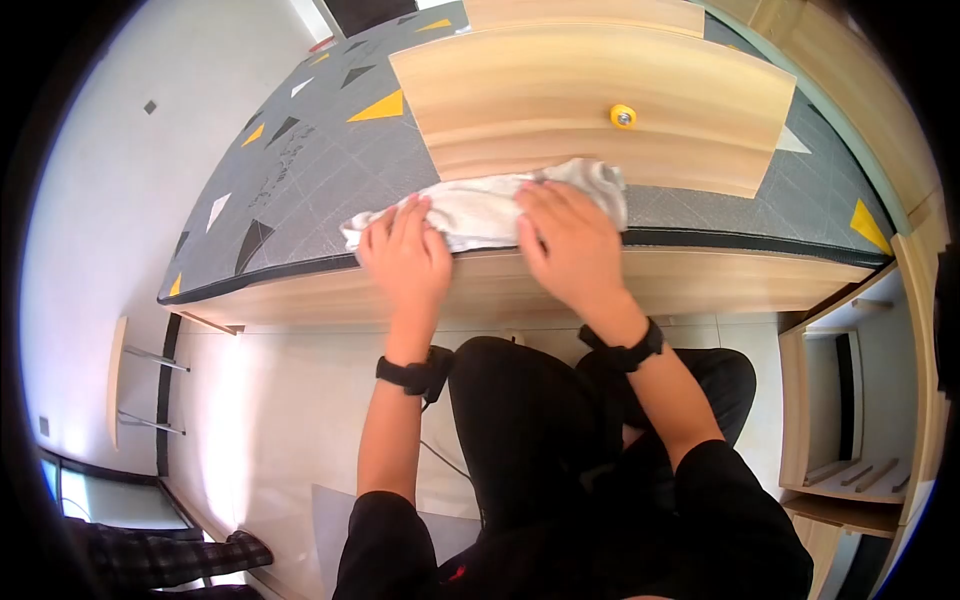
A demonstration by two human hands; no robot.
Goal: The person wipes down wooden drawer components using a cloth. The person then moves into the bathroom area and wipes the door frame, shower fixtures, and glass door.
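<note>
A crumpled white cloth [478, 208] lies along the front edge of the grey mattress [330, 170], its far edge touching a light wooden board. My left hand [408, 258] holds the cloth near its left end, fingers bent over it. Further right, my right hand [572, 240] grips it with the fingers close together and the thumb below. The cloth's right end bunches up past that hand. The wooden board [520, 90] lies flat on the mattress, and a small yellow roll of tape [623, 117] sits on it.
A second wooden board [585, 14] lies behind the first. The wooden bed rail [690, 280] runs below the mattress edge. Wooden cabinet shelving [850, 400] stands at right. At lower left are another person's checked trouser leg [160, 558] and a panel with metal legs [118, 385].
</note>
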